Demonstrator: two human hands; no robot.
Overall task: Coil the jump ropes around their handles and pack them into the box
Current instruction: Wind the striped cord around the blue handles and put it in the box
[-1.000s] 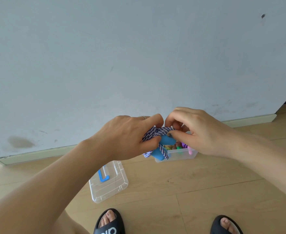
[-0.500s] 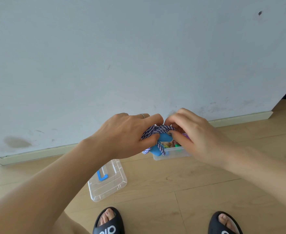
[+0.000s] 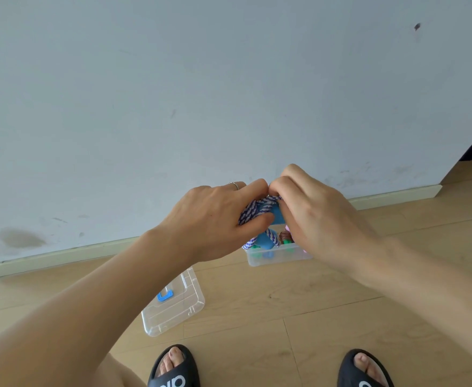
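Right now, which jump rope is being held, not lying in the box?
The purple-and-white rope with blue handles, gripped by both the left hand and right hand; the others lie in the clear box.

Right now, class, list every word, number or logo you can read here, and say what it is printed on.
"dip": white logo on the strap of the left black slide sandal, seen upside down, reading uncertain.
Right black slide sandal: white logo cut off by the frame edge, unreadable.
No other text is visible.
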